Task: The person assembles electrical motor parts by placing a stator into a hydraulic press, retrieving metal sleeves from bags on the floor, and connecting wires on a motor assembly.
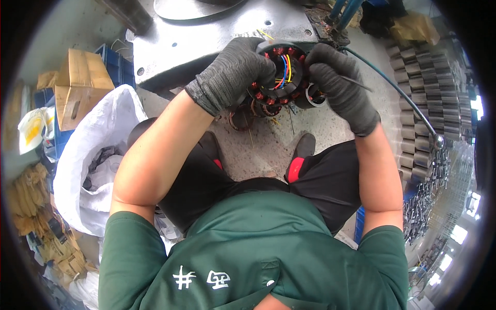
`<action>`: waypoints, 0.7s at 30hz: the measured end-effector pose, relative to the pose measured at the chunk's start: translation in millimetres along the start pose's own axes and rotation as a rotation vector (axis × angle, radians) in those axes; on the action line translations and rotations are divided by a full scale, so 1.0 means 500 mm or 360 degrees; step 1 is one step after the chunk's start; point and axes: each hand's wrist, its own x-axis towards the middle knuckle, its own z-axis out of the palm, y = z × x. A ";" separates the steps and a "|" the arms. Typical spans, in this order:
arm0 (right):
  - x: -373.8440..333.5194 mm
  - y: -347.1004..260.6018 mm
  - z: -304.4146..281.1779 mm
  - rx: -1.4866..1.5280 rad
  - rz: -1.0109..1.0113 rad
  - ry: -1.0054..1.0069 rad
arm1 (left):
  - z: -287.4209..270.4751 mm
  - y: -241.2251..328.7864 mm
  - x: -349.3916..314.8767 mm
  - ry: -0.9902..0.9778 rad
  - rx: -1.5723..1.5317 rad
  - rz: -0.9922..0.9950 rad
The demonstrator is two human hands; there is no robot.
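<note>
In front of me, above the floor, is a ring-shaped motor stator (267, 95) with dark red windings around its rim. Blue, yellow and red wires (284, 72) run through its central opening. My gloved left hand (235, 70) grips the ring's left side, thumb toward the opening. At its right side is my gloved right hand (338, 82), fingers curled around a thin dark rod (357, 83) whose end sticks out to the right. Whether those fingers also touch the ring is hard to see. Below are more stators (240, 120), partly hidden by the held one.
A pale metal machine base (191, 49) with a round disc (199, 9) lies ahead. To my left stand a white sack (70, 170) and a cardboard box (85, 85). Stacked metal cores (426, 88) line the right side, with a dark hose (398, 88) crossing before them.
</note>
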 end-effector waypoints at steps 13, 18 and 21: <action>-0.009 -0.028 -0.052 -0.0065 -0.0115 0.0518 | -0.003 0.000 0.007 -0.0011 -0.0548 0.0058; 0.007 -0.009 -0.040 0.0283 0.0271 0.0503 | -0.010 0.017 0.003 -0.0044 -0.0798 0.0211; 0.002 -0.013 -0.017 0.0334 0.0506 0.0371 | -0.002 0.039 -0.008 0.0018 -0.0756 0.0335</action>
